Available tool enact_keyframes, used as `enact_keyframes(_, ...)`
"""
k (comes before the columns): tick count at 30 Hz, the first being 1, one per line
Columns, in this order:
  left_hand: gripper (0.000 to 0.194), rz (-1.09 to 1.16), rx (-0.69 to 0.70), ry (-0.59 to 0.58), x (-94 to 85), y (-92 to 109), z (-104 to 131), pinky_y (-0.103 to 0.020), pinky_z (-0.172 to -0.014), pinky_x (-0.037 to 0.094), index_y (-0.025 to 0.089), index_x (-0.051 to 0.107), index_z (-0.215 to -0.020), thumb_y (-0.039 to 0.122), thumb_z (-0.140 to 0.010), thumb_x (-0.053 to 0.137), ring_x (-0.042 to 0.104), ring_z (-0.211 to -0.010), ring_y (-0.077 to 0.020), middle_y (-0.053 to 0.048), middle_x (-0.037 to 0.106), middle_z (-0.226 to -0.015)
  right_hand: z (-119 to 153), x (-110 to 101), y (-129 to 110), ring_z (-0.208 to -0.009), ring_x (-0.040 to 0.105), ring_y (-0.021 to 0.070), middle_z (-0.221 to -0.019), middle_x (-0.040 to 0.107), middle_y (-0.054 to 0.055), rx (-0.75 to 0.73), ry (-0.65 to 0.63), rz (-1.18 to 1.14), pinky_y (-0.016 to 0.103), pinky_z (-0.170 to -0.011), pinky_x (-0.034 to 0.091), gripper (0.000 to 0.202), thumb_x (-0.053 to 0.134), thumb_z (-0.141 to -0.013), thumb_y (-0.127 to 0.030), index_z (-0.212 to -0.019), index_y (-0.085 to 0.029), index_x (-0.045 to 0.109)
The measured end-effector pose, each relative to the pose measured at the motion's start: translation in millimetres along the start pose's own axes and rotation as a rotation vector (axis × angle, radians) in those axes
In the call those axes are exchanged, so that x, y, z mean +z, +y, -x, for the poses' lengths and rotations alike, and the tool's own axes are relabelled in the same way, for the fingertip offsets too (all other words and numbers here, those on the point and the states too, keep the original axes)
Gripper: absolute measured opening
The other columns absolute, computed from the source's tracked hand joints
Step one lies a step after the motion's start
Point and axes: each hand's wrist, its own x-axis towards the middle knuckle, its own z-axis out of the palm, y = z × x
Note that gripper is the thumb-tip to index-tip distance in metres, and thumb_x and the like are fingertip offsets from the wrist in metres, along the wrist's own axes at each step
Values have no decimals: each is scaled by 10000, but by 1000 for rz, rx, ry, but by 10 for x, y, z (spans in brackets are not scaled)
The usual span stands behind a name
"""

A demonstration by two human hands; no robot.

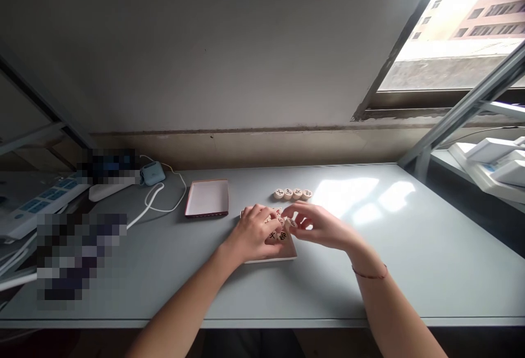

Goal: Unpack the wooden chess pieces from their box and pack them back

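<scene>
Partly hidden, tray (pixel 290 250) beneath left hand (pixel 256 232), grip unclear; right hand (pixel 322 227) pinches round piece (pixel 291 223).

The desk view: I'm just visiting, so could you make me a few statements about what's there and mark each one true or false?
1. Four round pieces sit in a row on the desk. True.
2. Both the left hand and the right hand are at the shallow box. True.
3. A thin band circles the left wrist. False: the thin band is on the right wrist.
4. The red-edged tray is to the right of the box. False: the red-edged tray is to its left.
5. A window shows at the upper right. True.
</scene>
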Motion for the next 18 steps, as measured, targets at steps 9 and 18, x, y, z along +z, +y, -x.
enact_keyframes(9, 702, 53, -95, -83, -35, -119, 75, -474, -1088, 346, 276, 456, -1357, 523, -740, 682, 378, -1324, -309, -96, 453, -1421, 20, 246, -66, -602, 495, 98, -836, 620, 8, -63, -45, 331, 232, -547, 387, 77, 583, -774, -167, -710, -200, 555)
enact_keyframes(18, 718, 85, -120, -142, -67, -111, 48, -490, -1089, 325, 286, 424, -1395, 478, -757, 691, 457, -1265, -282, -101, 507, -1373, -6, 309, -65, -547, 443, 103, -690, 575, -15, -44, -4, 337, 232, -497, 325, 97, 568, -776, -160, -710, -215, 523)
